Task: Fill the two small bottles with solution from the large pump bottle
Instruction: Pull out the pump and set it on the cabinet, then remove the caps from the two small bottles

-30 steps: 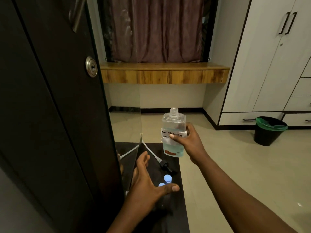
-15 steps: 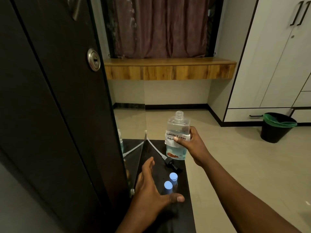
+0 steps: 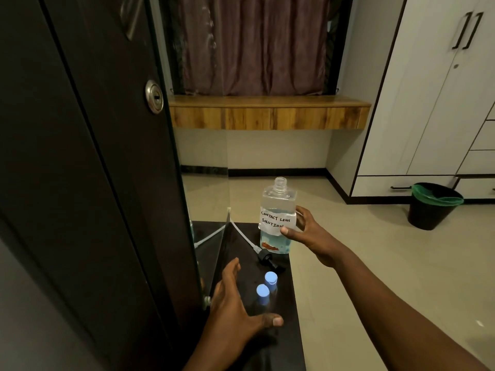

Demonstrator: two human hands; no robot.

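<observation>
A: Head view, entry one. Large bottle (image 3: 277, 218) upright, cap off, neck open, base at the far right corner of the dark counter (image 3: 284, 330). Handwritten label reads "CONTACT LENS SOLUTION". Pale blue liquid fills roughly the lower half.

B: Who holds it?

A: Right hand (image 3: 305, 231) grasps it from the right side, thumb across the label's lower edge, fingers curled behind. Cannot tell whether the base rests on the counter or hangs just above it.

B: Pump?

A: Pump head (image 3: 266, 259) lies on the counter just left of the bottle's base, its white dip tube running away toward the mirror (image 3: 209, 199).

B: Small bottles?

A: Two small bottles (image 3: 266, 286), blue caps on, stand upright and side by side, nearer the camera than the pump.

B: Left hand?

A: Left hand (image 3: 235, 309) released, fingers straight and spread, thumb out to the right, holding nothing. It sits just left of the small bottles; contact not visible.

B: Surroundings?

A: Dark door (image 3: 80, 156) at left, black bin (image 3: 434, 207) with green liner on the floor at right.
</observation>
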